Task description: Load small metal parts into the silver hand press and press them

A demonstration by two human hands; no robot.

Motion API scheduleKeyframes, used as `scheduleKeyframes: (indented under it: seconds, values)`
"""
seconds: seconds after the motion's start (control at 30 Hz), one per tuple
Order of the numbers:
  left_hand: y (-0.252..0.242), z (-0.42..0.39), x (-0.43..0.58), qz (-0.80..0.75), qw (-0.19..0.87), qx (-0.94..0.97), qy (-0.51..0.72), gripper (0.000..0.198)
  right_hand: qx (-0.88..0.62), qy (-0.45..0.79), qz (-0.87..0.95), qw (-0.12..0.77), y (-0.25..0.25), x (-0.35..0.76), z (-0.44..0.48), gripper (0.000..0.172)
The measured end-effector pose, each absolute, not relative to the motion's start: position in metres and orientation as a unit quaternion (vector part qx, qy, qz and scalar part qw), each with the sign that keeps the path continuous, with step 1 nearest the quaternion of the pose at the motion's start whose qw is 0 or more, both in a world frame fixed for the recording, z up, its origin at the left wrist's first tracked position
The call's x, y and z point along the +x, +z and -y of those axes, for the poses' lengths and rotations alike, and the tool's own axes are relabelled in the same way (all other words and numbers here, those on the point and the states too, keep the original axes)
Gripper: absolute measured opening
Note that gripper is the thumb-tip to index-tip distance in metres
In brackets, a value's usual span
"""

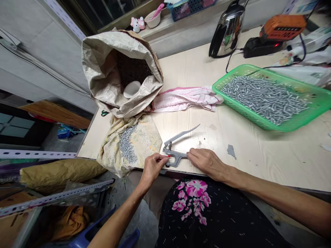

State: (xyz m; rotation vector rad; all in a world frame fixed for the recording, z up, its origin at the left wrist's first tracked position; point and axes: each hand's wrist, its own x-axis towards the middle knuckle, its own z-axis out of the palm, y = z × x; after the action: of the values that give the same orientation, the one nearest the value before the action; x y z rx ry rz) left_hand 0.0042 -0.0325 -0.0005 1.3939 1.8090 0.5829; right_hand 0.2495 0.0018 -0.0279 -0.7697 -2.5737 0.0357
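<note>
Grey hand pliers (178,155), shaped like snap-fastener pliers, lie near the table's front edge. Their upper handle stands raised and a coiled spring shows between the two arms. My right hand (207,162) is closed around the end of the lower handle. At the jaws, a small red part is visible, and my left hand (153,168) pinches right beside it. What sits between those fingertips is too small to make out. Left of the pliers, a pile of small silver metal pieces (127,144) rests on a patterned yellowish cloth (144,136).
A green plastic basket (241,111) full of silver metal pieces stands at right. An open woven sack (100,65) with a white dish (132,89) is at back left. A pink-white cloth (187,99), a kettle (227,32) and an orange battery (283,27) are farther back.
</note>
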Motion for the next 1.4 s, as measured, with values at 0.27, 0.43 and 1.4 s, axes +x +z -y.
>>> scheduleKeyframes:
  seconds: [0.27,0.43,1.4]
  values:
    - [0.008,0.026,0.007,-0.71,0.366,0.585,0.145,0.022,-0.276,0.021,0.935,0.222,-0.035,0.25,-0.002,0.024]
    - [0.005,0.026,0.006,-0.717,0.414,0.545,0.13,0.027,-0.283,0.05,0.935,0.207,-0.036,0.249,-0.003,0.024]
    - [-0.008,0.039,0.002,-0.738,0.35,0.561,0.132,0.034,-0.331,0.109,0.936,0.049,0.003,0.266,-0.049,0.063]
